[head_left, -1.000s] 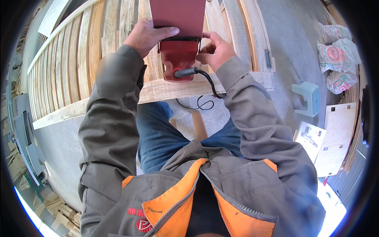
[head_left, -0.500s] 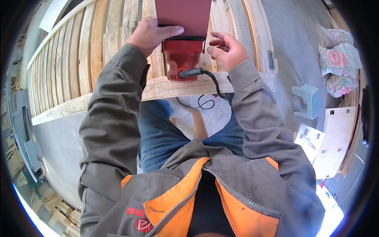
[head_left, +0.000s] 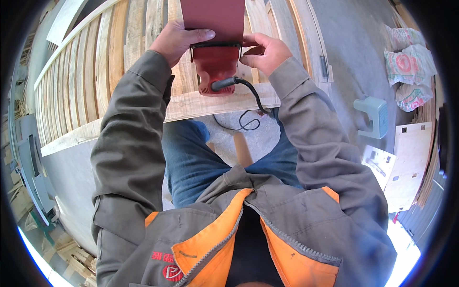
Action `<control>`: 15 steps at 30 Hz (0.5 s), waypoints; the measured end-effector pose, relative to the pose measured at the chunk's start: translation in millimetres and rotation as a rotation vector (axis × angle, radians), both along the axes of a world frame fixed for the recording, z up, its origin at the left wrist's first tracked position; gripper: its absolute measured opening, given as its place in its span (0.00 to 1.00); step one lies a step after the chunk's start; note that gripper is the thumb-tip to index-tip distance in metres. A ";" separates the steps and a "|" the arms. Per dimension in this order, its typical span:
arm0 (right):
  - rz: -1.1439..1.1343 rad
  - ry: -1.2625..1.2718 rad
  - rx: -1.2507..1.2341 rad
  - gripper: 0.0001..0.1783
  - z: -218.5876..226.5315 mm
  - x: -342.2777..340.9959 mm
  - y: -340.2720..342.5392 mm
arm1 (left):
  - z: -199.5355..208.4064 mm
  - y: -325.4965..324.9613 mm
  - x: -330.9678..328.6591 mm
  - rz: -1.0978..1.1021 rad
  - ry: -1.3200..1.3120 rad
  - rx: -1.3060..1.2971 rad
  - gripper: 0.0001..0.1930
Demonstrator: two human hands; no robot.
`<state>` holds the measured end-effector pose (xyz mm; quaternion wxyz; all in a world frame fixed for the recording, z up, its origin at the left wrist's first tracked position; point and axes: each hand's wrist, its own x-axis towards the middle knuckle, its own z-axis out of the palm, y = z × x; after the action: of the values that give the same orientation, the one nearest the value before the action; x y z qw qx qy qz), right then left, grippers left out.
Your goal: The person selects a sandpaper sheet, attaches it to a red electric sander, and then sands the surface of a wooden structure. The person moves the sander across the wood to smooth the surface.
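The slatted frame (head_left: pixel 117 43) is lying beneath the sander (head_left: pixel 215 69). At the sander's far left corner, our left hand (head_left: pixel 173 42) is gripping the sandpaper (head_left: pixel 213 18). At its right edge, our right hand (head_left: pixel 269 52) is sitting half-curled; we cannot tell whether it is gripping. We should be keeping the sandpaper flat.

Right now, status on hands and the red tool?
Left hand: thumb on dark red sheet. Right hand: at right side of red power tool. Tool over slatted wood; black cord crosses wood's near edge.
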<state>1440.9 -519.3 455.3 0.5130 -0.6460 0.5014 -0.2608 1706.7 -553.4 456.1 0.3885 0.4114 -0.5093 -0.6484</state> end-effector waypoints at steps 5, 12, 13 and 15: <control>0.010 0.043 -0.020 0.30 1.3 1.4 0.6 | 1.5 0.0 -1.1 0.010 -0.013 0.015 0.14; 0.038 0.110 -0.104 0.26 -6.4 5.5 -3.3 | 1.2 0.9 -0.1 0.015 -0.040 0.004 0.15; 0.027 0.115 -0.104 0.25 -11.6 6.6 -5.1 | 1.0 1.4 -0.5 0.020 -0.027 0.006 0.15; 0.005 0.142 -0.121 0.21 -15.9 9.9 -7.5 | 0.6 2.3 -1.2 0.033 -0.001 0.011 0.15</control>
<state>1450.8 -526.8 439.4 0.4369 -0.6941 0.5180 -0.2430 1705.5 -551.1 456.6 0.3966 0.4220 -0.4991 -0.6446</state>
